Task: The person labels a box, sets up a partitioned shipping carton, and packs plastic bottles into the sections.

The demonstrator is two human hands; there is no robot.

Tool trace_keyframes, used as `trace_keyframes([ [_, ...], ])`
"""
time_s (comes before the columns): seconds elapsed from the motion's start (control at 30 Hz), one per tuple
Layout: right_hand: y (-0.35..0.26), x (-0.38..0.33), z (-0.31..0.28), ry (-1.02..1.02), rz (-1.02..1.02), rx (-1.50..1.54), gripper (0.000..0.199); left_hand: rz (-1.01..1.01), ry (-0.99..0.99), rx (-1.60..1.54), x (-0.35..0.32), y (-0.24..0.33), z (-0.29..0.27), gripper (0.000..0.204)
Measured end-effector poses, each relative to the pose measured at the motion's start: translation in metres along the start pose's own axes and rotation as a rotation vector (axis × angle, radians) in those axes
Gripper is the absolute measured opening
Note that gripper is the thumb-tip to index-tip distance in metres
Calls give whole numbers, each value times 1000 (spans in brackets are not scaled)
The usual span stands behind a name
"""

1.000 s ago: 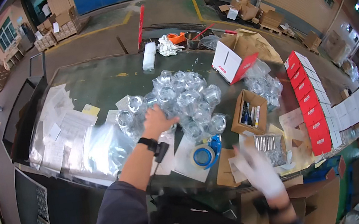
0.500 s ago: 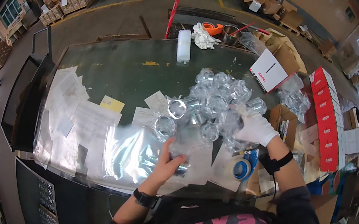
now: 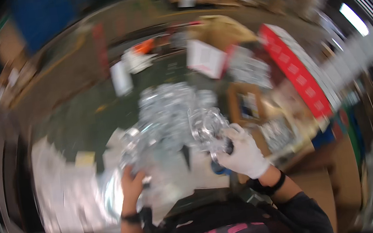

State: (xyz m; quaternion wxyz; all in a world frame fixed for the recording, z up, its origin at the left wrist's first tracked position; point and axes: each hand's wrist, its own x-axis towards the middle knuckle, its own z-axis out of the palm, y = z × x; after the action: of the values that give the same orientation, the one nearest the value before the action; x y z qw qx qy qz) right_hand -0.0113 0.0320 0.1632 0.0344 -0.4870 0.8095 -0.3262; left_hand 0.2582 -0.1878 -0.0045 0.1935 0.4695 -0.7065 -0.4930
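Note:
My right hand (image 3: 244, 157), in a white glove, is closed around a shiny metal ring-shaped part in clear plastic wrap (image 3: 208, 125). My left hand (image 3: 132, 185) is bare, its thumb and forefinger curved at the left front of the pile. A small glinting wrapped part (image 3: 147, 179) shows at its thumb; blur hides its shape. Between and beyond the hands lies a pile of similar plastic-wrapped metal parts (image 3: 163, 105) on the dark green table (image 3: 75, 106).
Papers and clear film (image 3: 65, 186) cover the table's left side. A white bottle-like cylinder (image 3: 121, 78), a white cloth (image 3: 138, 60) and an orange item (image 3: 144, 46) stand at the back. On the right are an open white box (image 3: 206, 59), a small cardboard box (image 3: 239, 118) and a red-and-white box row (image 3: 295, 72).
The view has swung right and is blurred. My right hand has drawn back toward me with a wrapped part, away from the pile. My left hand remains at the pile's near left side.

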Motion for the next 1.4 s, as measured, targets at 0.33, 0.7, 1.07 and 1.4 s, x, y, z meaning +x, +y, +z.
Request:
trace_keyframes([
  [0.33, 180, -280, -374, 595, 1098, 252, 30, 144, -471, -345, -100, 187, 90, 55],
  [0.7, 607, -344, -222, -63, 1256, -46, 55, -11, -583, -203, -223, 338, 329, 47],
  [1.07, 809, -469, -61, 145, 1061, -371, 38, 200, -1219, 126, -256, 492, 482, 59],
  [1.4, 657, -406, -193, -132, 1244, -29, 37, 243, -1573, 404, -299, 506, 611, 43],
])
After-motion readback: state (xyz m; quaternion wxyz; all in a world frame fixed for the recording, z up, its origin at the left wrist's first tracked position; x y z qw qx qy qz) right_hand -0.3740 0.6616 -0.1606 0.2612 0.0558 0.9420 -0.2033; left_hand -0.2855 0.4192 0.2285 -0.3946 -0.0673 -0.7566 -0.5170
